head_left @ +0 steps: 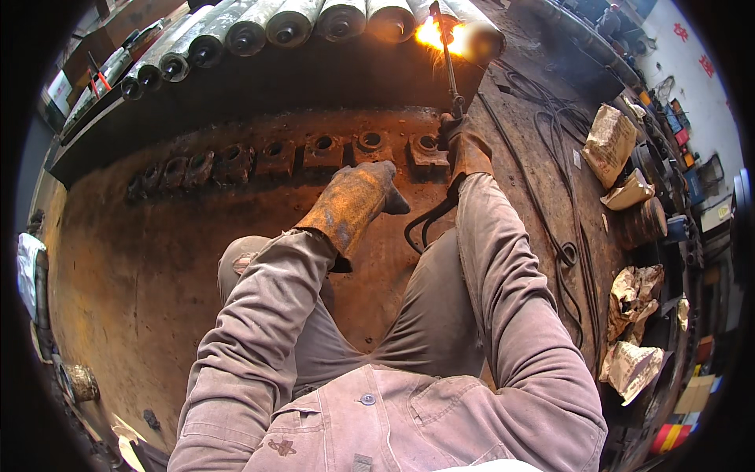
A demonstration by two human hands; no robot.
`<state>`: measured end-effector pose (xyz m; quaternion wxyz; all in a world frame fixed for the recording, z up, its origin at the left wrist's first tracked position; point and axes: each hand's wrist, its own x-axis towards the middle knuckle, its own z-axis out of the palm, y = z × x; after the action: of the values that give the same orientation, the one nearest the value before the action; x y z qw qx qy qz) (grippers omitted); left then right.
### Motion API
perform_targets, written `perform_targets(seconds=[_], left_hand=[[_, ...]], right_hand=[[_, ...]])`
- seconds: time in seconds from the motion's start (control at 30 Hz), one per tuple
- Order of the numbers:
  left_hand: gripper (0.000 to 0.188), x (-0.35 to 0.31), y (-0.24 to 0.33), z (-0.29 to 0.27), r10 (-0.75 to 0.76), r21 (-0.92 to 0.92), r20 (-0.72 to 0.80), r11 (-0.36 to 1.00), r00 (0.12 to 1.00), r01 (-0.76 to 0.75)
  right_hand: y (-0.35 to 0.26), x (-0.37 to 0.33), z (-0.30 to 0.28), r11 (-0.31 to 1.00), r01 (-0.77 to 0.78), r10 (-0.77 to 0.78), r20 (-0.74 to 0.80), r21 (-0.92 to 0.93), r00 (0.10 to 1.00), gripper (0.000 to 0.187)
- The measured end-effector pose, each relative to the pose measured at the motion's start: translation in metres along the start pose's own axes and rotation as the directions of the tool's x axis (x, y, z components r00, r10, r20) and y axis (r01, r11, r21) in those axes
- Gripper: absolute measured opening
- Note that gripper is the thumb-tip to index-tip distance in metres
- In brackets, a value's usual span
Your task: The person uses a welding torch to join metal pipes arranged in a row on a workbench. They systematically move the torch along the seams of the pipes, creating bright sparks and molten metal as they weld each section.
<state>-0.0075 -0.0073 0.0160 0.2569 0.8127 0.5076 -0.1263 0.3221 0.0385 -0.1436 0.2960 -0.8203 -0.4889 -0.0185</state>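
Leather-gloved, my right hand grips the torch, apparently heating cylinders at the rack's right end. Steadiness next; my left hand's grip I can't tell.

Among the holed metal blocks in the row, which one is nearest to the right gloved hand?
The rightmost holed metal block, immediately left of the right gloved hand; all the others lie farther left along the row.

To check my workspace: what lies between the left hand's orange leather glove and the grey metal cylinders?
From the left hand outward, the head view shows rusty square metal blocks with round holes, then a long dark band.
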Motion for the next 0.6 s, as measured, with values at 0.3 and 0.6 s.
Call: perform_targets(seconds=[0.3, 0.6], left_hand=[[0.1, -0.012, 0.012, -0.018, -0.03, 0.039, 0.018, 0.999, 0.999, 0.03], [0.088, 0.014, -0.006, 0.018, 0.063, -0.668, -0.181, 0.724, 0.981, -0.17]], right_hand=[[0.017, 0.008, 0.014, 0.997, 0.075, -0.075, -0.05, -0.018, 0.996, 0.047], [-0.024, 0.019, -0.022, 1.0, 0.017, -0.011, 0.204, -0.026, 0.979, 0.061]])
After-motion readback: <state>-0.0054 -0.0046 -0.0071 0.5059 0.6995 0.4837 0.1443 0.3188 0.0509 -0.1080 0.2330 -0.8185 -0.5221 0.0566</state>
